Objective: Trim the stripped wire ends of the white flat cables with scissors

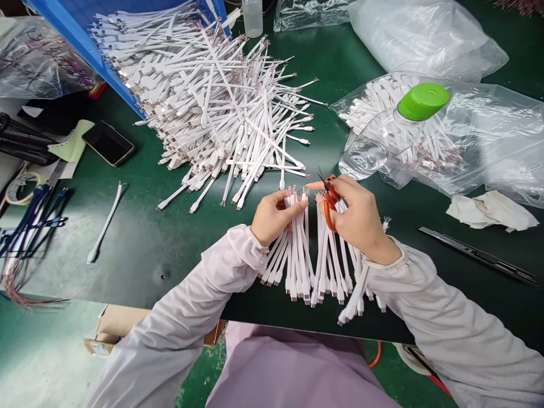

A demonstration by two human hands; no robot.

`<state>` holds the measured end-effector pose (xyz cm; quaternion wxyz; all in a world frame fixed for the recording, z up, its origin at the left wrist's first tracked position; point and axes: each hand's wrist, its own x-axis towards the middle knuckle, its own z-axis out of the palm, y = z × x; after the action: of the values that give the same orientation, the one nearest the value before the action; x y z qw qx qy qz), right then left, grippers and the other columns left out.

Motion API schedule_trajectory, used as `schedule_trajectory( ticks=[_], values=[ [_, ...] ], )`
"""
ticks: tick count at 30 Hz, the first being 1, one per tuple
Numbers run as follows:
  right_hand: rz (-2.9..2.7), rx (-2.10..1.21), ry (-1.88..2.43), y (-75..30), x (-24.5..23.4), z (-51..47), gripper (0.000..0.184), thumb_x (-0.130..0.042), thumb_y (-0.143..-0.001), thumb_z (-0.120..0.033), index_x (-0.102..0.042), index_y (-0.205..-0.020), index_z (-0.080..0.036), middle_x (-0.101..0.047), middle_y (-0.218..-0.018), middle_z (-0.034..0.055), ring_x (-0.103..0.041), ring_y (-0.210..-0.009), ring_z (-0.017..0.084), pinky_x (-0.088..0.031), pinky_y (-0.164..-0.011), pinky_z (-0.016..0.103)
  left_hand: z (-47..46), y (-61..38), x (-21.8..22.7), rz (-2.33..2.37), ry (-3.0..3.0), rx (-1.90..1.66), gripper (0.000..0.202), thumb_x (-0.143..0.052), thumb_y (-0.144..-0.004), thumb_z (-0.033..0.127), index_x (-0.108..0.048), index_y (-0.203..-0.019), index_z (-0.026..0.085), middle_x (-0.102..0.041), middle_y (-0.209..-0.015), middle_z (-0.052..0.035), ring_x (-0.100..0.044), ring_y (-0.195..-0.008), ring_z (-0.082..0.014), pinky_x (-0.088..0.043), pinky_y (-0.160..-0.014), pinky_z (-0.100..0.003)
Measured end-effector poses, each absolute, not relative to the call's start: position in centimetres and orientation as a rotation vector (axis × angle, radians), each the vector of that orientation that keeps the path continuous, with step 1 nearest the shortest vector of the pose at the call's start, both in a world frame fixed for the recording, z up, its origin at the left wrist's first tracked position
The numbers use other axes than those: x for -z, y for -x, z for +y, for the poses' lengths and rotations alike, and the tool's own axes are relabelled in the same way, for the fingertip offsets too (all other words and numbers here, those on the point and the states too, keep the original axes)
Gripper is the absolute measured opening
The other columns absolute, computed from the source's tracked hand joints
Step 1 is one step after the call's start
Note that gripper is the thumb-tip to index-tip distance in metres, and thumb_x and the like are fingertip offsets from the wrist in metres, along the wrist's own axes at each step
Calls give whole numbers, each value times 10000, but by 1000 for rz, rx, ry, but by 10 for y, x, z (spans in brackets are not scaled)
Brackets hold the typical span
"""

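Observation:
My left hand (277, 216) is closed around the upper ends of a bunch of white cables (300, 258), whose stripped wire ends stick up past the fingers. Orange-handled scissors (330, 205) sit in my right hand (357, 214), with their dark blades pointing up and left, close to those wire ends. Below my right hand, more white cables (329, 266) lie fanned out, connectors towards the table's near edge. Whether the blades touch a wire is too small to tell.
A large heap of white cables (221, 107) spills from a blue bin (80, 42). On the right are a bottle with a green cap (424, 102), a clear bag (471, 130), a cloth (491, 211) and a utility knife (478, 255). A phone (109, 144) and a single cable (105, 224) lie left.

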<state>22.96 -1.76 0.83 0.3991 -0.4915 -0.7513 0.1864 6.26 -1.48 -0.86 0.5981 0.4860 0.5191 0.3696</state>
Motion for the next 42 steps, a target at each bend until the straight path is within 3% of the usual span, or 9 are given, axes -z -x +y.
schedule_trajectory(
  ticks=[5, 11, 17, 27, 33, 42],
  values=[
    [-1924, -491, 1217, -229, -9, -18, 151, -555, -797, -188, -660, -905, -198, -510, -739, 18, -495, -630, 150, -431, -600, 280, -15, -62, 9, 1201, -1140, -854, 260, -712, -729, 358, -642, -821, 126, -520, -632, 14, -454, -470, -69, -401, -381, -188],
    [-1917, -407, 1244, -230, -6, -17, 119, -531, -787, -174, -647, -793, -200, -474, -685, 12, -483, -614, 155, -412, -575, 277, -14, -62, 9, 1209, -1110, -853, 304, -734, -705, 386, -670, -848, 126, -522, -624, 15, -475, -492, -69, -389, -387, -174],
    [-1891, -391, 1312, -233, -6, -17, 127, -539, -765, -149, -649, -803, -199, -477, -682, 9, -471, -595, 153, -411, -584, 285, -14, -61, 4, 1095, -949, -834, 337, -758, -678, 336, -704, -921, 108, -620, -746, -21, -506, -590, -69, -471, -475, -176],
    [-1927, -495, 1220, -230, -8, -18, 156, -544, -804, -200, -658, -910, -202, -532, -743, 28, -507, -636, 162, -431, -592, 284, -13, -63, 2, 1059, -858, -846, 287, -796, -635, 271, -627, -804, 112, -613, -644, 3, -552, -563, -75, -448, -456, -162],
    [-1910, -414, 1244, -231, -8, -18, 115, -531, -785, -152, -630, -748, -197, -467, -676, 14, -433, -583, 148, -382, -551, 282, -13, -63, 3, 1092, -873, -841, 240, -772, -664, 255, -636, -798, 109, -595, -635, 9, -524, -541, -67, -448, -459, -169],
    [-1796, -411, 1330, -232, -5, -19, 175, -529, -766, -125, -669, -844, -198, -555, -721, 22, -497, -606, 153, -420, -588, 282, -11, -58, 4, 996, -822, -784, 310, -759, -675, 221, -692, -958, 113, -621, -733, -3, -595, -709, -85, -491, -614, -181]
  ],
)
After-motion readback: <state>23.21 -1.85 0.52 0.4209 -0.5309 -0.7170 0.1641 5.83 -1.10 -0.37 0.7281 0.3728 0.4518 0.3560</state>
